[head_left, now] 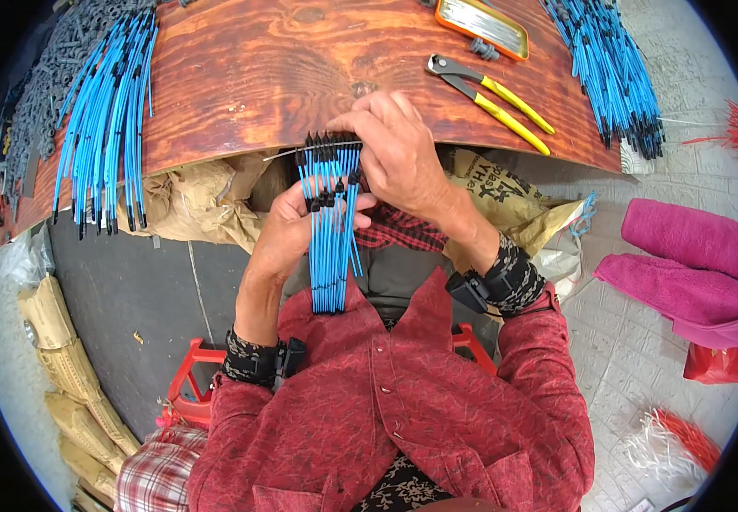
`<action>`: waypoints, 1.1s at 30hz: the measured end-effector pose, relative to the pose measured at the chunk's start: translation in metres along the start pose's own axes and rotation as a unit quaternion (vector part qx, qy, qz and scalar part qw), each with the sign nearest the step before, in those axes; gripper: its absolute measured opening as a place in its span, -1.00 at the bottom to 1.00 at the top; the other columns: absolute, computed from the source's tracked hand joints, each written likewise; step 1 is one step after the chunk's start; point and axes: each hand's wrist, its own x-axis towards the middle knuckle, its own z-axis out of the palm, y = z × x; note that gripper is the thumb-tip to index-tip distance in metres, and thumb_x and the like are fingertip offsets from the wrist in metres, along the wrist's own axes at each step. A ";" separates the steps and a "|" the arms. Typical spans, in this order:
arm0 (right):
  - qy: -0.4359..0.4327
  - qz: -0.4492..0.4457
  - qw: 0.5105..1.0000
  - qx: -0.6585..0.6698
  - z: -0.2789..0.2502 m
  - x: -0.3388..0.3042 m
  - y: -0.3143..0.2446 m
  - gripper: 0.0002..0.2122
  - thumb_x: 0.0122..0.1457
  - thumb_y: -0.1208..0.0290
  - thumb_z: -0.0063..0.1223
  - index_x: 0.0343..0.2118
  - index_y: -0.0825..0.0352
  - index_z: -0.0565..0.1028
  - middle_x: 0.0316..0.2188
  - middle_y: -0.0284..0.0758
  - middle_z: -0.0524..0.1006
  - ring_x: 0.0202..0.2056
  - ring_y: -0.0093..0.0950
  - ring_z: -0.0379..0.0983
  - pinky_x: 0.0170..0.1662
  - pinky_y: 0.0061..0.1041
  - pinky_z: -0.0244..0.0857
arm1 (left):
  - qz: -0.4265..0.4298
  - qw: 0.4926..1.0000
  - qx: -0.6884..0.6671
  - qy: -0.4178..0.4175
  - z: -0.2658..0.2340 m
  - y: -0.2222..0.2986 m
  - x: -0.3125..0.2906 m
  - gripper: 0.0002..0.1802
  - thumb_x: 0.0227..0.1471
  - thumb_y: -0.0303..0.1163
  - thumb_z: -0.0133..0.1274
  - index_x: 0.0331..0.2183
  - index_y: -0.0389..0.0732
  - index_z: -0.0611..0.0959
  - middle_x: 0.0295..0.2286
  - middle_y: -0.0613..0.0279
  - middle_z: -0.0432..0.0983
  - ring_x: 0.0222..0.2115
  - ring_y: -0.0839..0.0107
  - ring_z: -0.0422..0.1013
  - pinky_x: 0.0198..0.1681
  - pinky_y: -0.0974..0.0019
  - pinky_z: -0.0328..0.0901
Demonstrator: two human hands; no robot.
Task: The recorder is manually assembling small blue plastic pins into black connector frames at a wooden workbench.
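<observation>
Head view: a bundle of thin blue sticks (328, 260) with black fittings is gripped by the left hand (288, 218), thumb in front, fingertips showing past the far side. The bundle is held fanned above the lap, its black upper tips at the table's near edge. A slim metal rod (282, 156) is laid across those tips; its right end is covered by the right hand (403, 154), whose fingers are curled there. Whether rod or stick is pinched by that grip cannot be told.

Farther out, on the table (241, 77): yellow-handled nippers (504, 119) are seen right of the hands, beyond them an orange-rimmed tray (526, 43) of slender metal pieces. More blue sticks are heaped at left (108, 119) and at right (608, 77). Grey parts (36, 102) are piled at far left. Magenta cloth (685, 239) is noted at far right, off the table.
</observation>
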 end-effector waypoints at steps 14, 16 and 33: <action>-0.034 -0.015 0.998 0.053 -0.003 0.009 0.005 -0.62 -0.07 0.65 -0.11 -0.15 0.25 0.55 -0.26 -0.27 0.48 -0.17 -0.17 0.35 -0.05 -0.22 0.28 | -0.002 1.000 0.018 0.014 0.001 -0.001 -0.002 -0.56 0.19 -0.32 0.17 0.06 -0.24 0.52 -0.15 -0.11 0.63 -0.25 0.21 0.63 -0.19 0.18 0.56; -0.037 -0.012 0.998 0.056 -0.003 0.010 0.006 -0.62 -0.07 0.65 -0.11 -0.15 0.25 0.55 -0.27 -0.27 0.48 -0.17 -0.17 0.35 -0.06 -0.23 0.28 | -0.003 1.000 0.016 0.005 -0.001 0.000 0.000 -0.56 0.19 -0.33 0.17 0.07 -0.24 0.52 -0.15 -0.11 0.63 -0.24 0.21 0.63 -0.19 0.18 0.56; -0.022 -0.005 0.998 0.051 0.006 0.008 0.000 -0.70 -0.01 0.51 0.08 -0.15 0.26 0.55 -0.26 -0.27 0.47 -0.16 -0.20 0.37 -0.05 -0.23 0.27 | -0.015 1.000 0.022 -0.004 -0.001 0.004 -0.002 -0.58 0.20 -0.38 0.14 0.07 -0.25 0.52 -0.17 -0.10 0.64 -0.25 0.21 0.63 -0.17 0.19 0.56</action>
